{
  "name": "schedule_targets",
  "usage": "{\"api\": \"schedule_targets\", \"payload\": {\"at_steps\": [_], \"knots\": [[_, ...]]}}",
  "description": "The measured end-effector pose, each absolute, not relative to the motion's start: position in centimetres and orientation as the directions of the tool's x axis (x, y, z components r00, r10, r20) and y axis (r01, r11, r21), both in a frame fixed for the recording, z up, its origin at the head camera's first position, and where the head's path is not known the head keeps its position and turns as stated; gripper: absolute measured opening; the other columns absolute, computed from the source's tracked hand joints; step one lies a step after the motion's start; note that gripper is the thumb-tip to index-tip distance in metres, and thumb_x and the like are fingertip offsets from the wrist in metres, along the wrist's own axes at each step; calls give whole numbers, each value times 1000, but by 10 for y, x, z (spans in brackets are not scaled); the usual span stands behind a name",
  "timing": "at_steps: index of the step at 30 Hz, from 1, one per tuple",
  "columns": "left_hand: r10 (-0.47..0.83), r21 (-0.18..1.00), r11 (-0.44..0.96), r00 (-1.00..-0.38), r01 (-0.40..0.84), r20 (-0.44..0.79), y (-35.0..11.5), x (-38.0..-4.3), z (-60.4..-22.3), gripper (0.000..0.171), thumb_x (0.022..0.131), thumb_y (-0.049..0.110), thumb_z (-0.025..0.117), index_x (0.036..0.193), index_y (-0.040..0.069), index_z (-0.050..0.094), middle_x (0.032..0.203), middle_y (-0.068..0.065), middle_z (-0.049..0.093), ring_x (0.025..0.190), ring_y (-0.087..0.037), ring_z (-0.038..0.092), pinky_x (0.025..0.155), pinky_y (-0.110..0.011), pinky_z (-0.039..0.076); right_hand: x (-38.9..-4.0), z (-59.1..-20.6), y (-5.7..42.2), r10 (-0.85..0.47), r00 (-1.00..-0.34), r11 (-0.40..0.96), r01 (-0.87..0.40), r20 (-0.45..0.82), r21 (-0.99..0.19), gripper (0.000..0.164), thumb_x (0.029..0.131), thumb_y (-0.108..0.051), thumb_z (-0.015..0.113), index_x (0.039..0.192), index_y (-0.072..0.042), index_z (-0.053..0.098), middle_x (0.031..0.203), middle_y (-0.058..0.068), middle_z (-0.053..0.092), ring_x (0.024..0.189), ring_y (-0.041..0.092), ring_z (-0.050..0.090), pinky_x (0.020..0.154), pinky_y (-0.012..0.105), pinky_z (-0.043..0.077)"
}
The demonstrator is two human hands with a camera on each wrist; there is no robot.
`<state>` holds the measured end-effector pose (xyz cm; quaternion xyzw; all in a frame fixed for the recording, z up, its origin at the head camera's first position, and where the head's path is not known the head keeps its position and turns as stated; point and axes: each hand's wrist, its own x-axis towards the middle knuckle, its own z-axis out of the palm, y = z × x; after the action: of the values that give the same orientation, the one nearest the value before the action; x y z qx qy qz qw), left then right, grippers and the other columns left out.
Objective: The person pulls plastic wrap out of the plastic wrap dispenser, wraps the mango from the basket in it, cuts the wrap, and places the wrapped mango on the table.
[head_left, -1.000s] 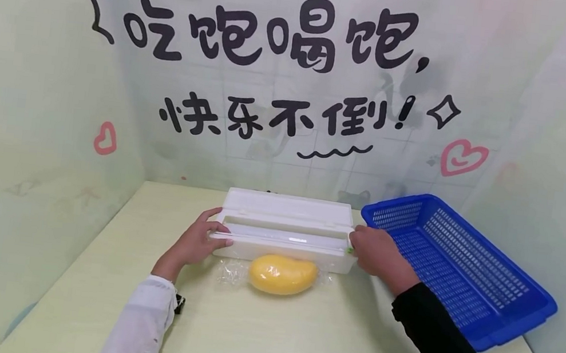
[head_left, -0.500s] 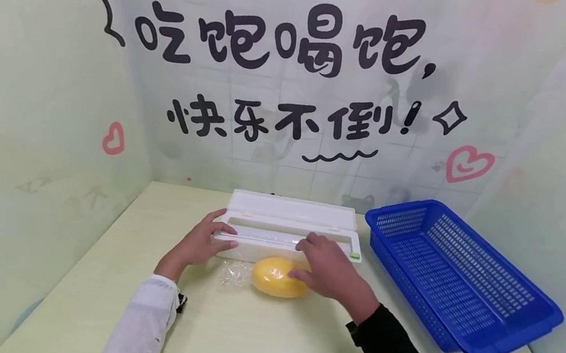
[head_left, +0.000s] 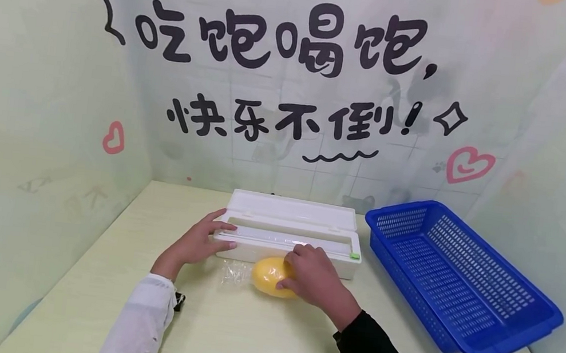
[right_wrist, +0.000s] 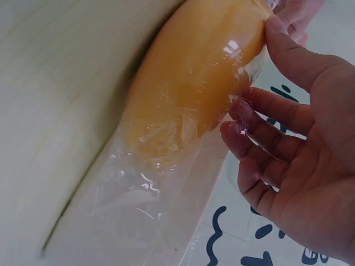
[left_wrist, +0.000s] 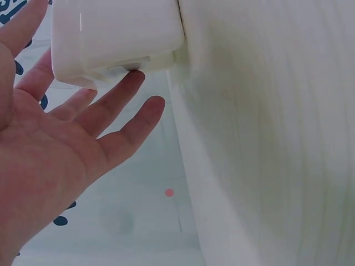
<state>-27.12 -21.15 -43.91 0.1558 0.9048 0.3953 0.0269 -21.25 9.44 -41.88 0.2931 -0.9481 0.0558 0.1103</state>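
A yellow mango (head_left: 268, 277) wrapped in clear cling film lies on the table, in front of a white cling film box (head_left: 249, 253). My right hand (head_left: 318, 281) holds the mango's right end, thumb at the near side and fingers over the top. In the right wrist view, the thumb (right_wrist: 283, 39) and fingertips touch the wrapped mango (right_wrist: 194, 72). Loose film (head_left: 235, 273) sticks out to its left. My left hand (head_left: 195, 243) grips the box's left end, thumb in front and index finger on top. The lid (head_left: 294, 209) stands raised, showing the film roll (head_left: 266, 236).
A blue perforated basket (head_left: 409, 276) stands to the right of the box. A green slide cutter (head_left: 354, 256) sits at the box's right end. Behind the table (head_left: 246, 333) rises a printed backdrop, with side panels left and right.
My right hand has moved left from the box's right end, across its front edge, and down onto the mango. The green slide cutter has come into view. My left hand stays on the box.
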Motion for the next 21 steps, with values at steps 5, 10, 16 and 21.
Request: {"api": "schedule_targets", "payload": {"at_steps": [5, 10, 16, 21], "knots": [[318, 708, 661, -947, 250, 38, -214, -269, -433, 84, 77, 42, 86, 148, 15, 51, 169, -13, 14, 152, -48, 18, 116, -68, 24, -210, -424, 94, -536, -792, 821, -570, 292, -40, 41, 76, -56, 81, 87, -17, 73, 87, -6, 58, 77, 11, 50, 68, 25, 34], [352, 695, 667, -936, 268, 23, -217, -261, -418, 111, 66, 39, 94, 157, 15, 36, 169, -18, 5, 152, -50, 12, 115, -69, 25, -205, -430, 95, -530, -781, 819, -573, 332, -40, 43, 76, -55, 81, 93, -15, 75, 107, 0, 68, 97, 18, 63, 83, 33, 48], [312, 630, 696, -935, 346, 169, -203, -247, -392, 73, 87, 41, 77, 148, 10, 50, 165, -20, 23, 149, -47, 26, 115, -66, 28, -197, -436, 98, -590, -707, 769, -640, 390, 4, 51, 75, -53, 82, 102, -12, 70, 108, 2, 73, 101, 18, 68, 92, 37, 50], [333, 644, 636, -904, 425, 268, -179, -239, -377, 48, 95, 34, 70, 134, 8, 62, 145, -15, 55, 134, -40, 51, 105, -59, 45, -191, -441, 104, -675, -476, 656, -737, 564, 164, 54, 71, -46, 88, 108, -13, 68, 116, 2, 73, 109, 18, 68, 92, 35, 51]]}}
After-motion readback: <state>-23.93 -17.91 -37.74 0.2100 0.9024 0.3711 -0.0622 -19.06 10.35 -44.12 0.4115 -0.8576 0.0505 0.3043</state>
